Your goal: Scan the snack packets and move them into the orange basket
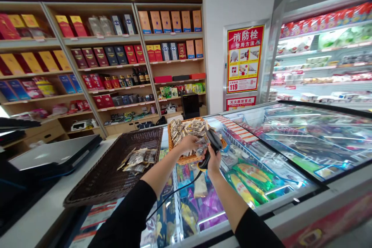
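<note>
My right hand is wrapped round the handle of a black barcode scanner, whose cable runs down to the lower left. My left hand has its fingers closed on a small clear packet, close beside the scanner. Both hands are over an orange wicker basket heaped with small packets. To the left, a dark brown woven basket has a small pile of similar packets lying in it.
Beneath the baskets is a glass-topped freezer with bagged goods inside. A dark flat-topped device stands on the counter at the left. Shelves of boxes line the back wall, and a lit fridge stands at the right.
</note>
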The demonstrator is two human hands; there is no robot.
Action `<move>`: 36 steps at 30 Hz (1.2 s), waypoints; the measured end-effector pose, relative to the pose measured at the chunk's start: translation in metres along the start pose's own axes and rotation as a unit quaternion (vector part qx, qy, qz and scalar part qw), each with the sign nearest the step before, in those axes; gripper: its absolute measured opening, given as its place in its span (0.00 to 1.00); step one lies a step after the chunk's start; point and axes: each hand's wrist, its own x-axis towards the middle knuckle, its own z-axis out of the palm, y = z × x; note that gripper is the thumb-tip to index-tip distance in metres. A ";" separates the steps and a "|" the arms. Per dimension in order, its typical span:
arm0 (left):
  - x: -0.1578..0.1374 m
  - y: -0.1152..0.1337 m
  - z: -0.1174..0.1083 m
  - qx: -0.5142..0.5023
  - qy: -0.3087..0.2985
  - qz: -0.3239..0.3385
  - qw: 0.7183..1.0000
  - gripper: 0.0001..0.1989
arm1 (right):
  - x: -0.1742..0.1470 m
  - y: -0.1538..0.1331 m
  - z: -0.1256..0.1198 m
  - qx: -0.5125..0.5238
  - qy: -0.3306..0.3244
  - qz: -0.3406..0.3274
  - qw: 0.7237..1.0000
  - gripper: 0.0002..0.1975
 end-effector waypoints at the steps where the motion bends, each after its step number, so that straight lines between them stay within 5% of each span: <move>1: -0.003 -0.002 -0.006 -0.046 0.001 -0.013 0.999 0.08 | -0.001 0.000 0.000 0.007 -0.010 -0.004 1.000 0.20; 4: -0.025 -0.018 -0.033 -0.233 0.031 -0.084 0.968 0.11 | -0.004 -0.001 -0.001 0.015 -0.041 -0.014 0.999 0.19; 8: -0.069 -0.055 -0.074 -0.485 0.073 -0.141 0.860 0.11 | -0.013 0.004 0.000 -0.017 -0.077 0.000 0.997 0.18; 13: -0.103 -0.097 -0.087 -0.579 0.156 -0.193 0.777 0.07 | -0.045 0.026 0.024 -0.049 -0.148 0.079 0.985 0.19; 17: -0.107 -0.121 -0.074 -0.564 0.244 -0.149 0.774 0.10 | -0.074 0.040 0.046 -0.140 -0.241 0.119 0.953 0.17; 22: -0.108 -0.140 -0.069 -0.540 0.340 -0.075 0.766 0.24 | -0.091 0.038 0.054 -0.271 -0.293 0.087 0.913 0.15; 36: -0.110 -0.137 -0.068 -0.526 0.353 -0.076 0.770 0.28 | -0.100 0.028 0.057 -0.333 -0.302 0.071 0.890 0.15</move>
